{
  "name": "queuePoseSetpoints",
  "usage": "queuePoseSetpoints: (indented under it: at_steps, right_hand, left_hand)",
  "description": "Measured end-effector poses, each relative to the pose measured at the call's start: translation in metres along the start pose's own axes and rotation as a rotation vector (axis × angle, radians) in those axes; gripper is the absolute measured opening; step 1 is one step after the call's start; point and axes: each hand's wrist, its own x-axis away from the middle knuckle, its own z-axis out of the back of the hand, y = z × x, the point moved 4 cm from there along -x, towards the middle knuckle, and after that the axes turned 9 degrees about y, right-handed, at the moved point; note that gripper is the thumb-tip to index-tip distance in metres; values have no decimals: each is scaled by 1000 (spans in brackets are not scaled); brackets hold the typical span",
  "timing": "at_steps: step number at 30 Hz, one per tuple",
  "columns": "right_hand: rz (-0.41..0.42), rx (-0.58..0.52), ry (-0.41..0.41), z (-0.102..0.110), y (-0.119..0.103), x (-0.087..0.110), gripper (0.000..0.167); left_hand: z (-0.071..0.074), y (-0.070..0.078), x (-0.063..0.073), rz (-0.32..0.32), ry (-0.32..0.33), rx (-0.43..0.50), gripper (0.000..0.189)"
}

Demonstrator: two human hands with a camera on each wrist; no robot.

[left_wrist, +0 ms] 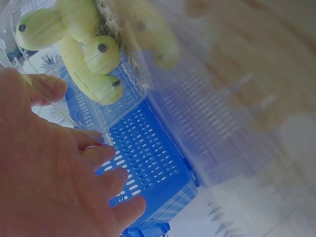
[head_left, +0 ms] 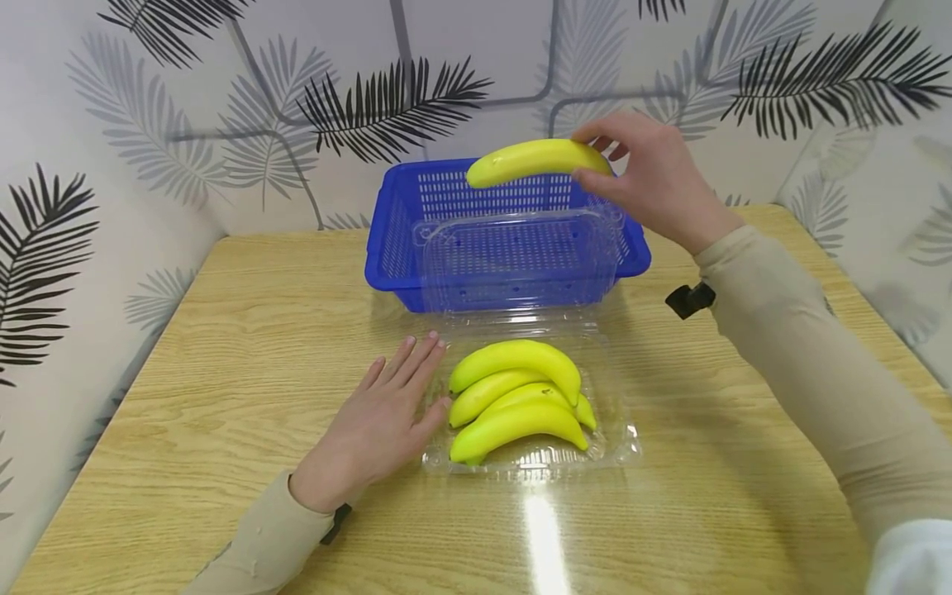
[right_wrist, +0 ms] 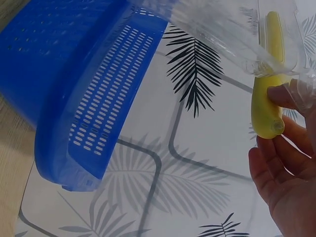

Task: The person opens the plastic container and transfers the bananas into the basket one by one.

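Above the blue plastic basket, my right hand pinches one end of a yellow banana between thumb and fingers. In the right wrist view that banana is partly seen through the clear lid. My left hand lies with fingers straight along the left edge of a clear plastic clamshell box. Several bananas lie stacked in the box's base. Its lid stands raised at the back, in front of the basket.
Under everything is a wooden table. A wall with a leaf pattern rises directly behind the basket and along the sides. Light glares on the table in front of the box.
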Motion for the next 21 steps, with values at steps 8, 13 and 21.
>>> queuePoseSetpoints:
  at_steps: [8,13,21]
  right_hand:
    - [-41,-6,-28,-2,11,-5,35]
    - [-54,-11,-38,-4,17,-6,34]
    - [-63,-63,-62,-14,27,-4,32]
  left_hand:
    - [-1,-1,0,-6,5,0,66]
    - [-1,-1,-1,-5,6,5,66]
    - [-1,0,-1,2,2,8,66]
